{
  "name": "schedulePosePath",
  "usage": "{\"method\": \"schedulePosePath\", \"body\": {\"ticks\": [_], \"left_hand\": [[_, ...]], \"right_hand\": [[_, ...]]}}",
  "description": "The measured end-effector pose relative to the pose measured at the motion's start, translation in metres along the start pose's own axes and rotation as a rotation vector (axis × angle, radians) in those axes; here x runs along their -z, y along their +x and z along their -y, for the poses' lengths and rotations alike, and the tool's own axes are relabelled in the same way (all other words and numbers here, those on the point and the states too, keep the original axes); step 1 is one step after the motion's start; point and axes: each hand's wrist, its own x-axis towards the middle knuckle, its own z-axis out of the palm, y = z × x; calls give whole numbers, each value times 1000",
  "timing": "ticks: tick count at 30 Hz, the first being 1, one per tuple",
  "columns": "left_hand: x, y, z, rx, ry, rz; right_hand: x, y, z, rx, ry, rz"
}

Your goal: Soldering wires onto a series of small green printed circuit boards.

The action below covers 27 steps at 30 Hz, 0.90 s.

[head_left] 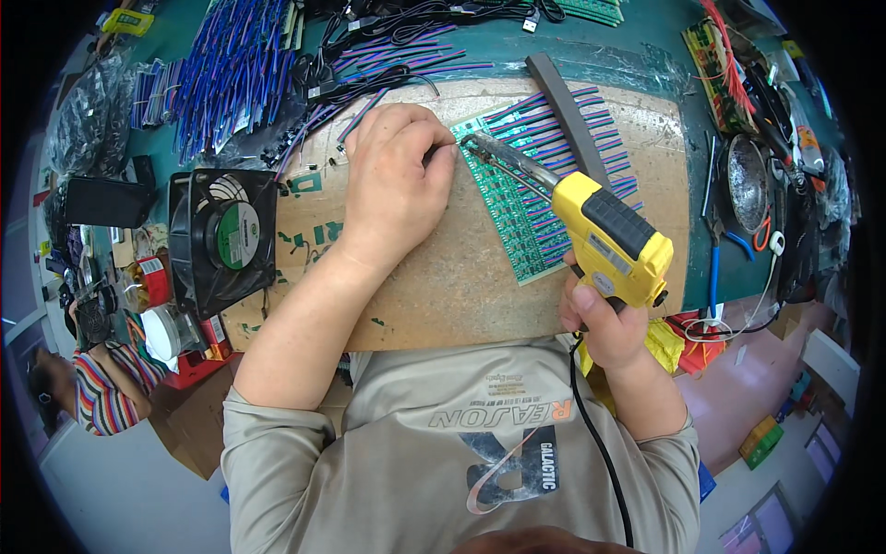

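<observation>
In my right hand (604,319) is a yellow and black soldering gun (614,240), gripped by its handle. Its metal tip reaches up and left to the top left corner of a green circuit board panel (506,217). Rows of blue, purple and black wire strips (544,138) run off the panel's right side. A dark grey bar (568,115) lies across these wires. My left hand (401,171) is closed beside the panel's upper left corner, close to the soldering tip. The fingertips are hidden, so what they pinch cannot be made out.
A black fan (224,242) stands at the left of the brown work board (415,305). Wire bundles (231,74) and black cables (406,28) pile up behind. At right lie blue-handled pliers (713,268) and a metal bowl (748,183). A person in stripes (106,388) is at far left.
</observation>
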Motion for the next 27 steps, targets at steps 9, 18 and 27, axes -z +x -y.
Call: {"method": "schedulePosePath", "body": {"ticks": [9, 18, 27], "left_hand": [[-1, 0, 0, 3, -9, 1], [-1, 1, -1, 8, 2, 5], [-1, -1, 1, 21, -14, -16]], "right_hand": [[-1, 0, -1, 20, -38, -8], [0, 0, -1, 4, -5, -16], [3, -5, -14, 25, 207, -34]]}}
